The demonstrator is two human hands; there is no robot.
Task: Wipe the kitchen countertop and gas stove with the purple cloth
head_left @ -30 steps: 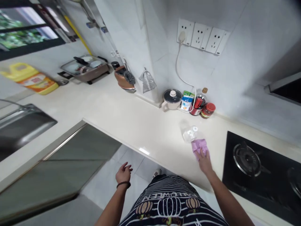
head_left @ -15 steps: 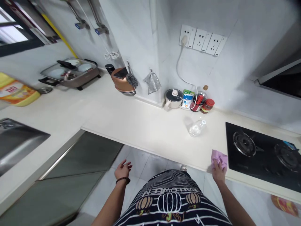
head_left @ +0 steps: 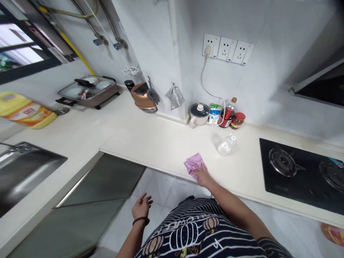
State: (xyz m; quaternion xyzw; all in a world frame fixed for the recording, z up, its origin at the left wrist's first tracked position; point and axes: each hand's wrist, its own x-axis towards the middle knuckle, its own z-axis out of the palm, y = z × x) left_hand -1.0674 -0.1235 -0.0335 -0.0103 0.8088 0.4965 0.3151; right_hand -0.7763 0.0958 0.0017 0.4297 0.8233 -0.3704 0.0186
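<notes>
A crumpled purple cleaning cloth (head_left: 194, 163) lies against the white countertop (head_left: 161, 143) near its front edge. My right hand (head_left: 202, 175) presses on the cloth, fingers over it. Off the counter, my left hand (head_left: 142, 206) hangs in the air over the floor, fingers apart and nothing in it; a dark beaded bracelet is on that wrist. A clear bottle (head_left: 225, 146) with a white cap stands on the counter, behind and to the right of the cloth, apart from my hand.
Along the wall stand a small lidded pot (head_left: 199, 114), seasoning packets (head_left: 215, 114) and a red-lidded jar (head_left: 237, 120). To the right is a black gas stove (head_left: 301, 179). Leftward are a sink (head_left: 32, 172), a yellow jug (head_left: 27, 111) and an electric pan (head_left: 88, 95).
My right hand has moved left along the counter with the purple cloth, from beside the stove to the middle. My left hand stays in the air, nearly unmoved. The view has shifted slightly.
</notes>
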